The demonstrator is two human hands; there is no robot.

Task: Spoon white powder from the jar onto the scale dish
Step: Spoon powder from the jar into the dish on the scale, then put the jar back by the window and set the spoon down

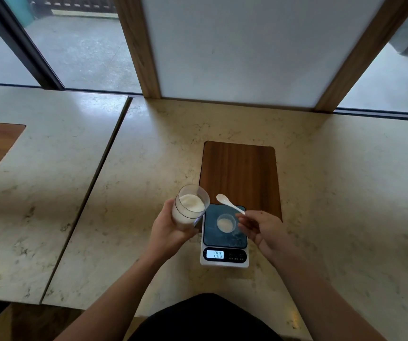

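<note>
— White powder (pixel 193 203) is sitting in the jar (pixel 190 207) your left hand (pixel 171 226) is gripping, tilted beside the scale (pixel 224 238).

— Right hand (pixel 259 227) is pinching the empty-looking spoon (pixel 230 204) above the dish (pixel 226 223) — dip it next, I'd judge.

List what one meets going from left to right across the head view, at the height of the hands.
Left hand → jar → dish on the scale → right hand.

Glossy marble counter (pixel 333 183), wood inlay (pixel 239 175)
</note>
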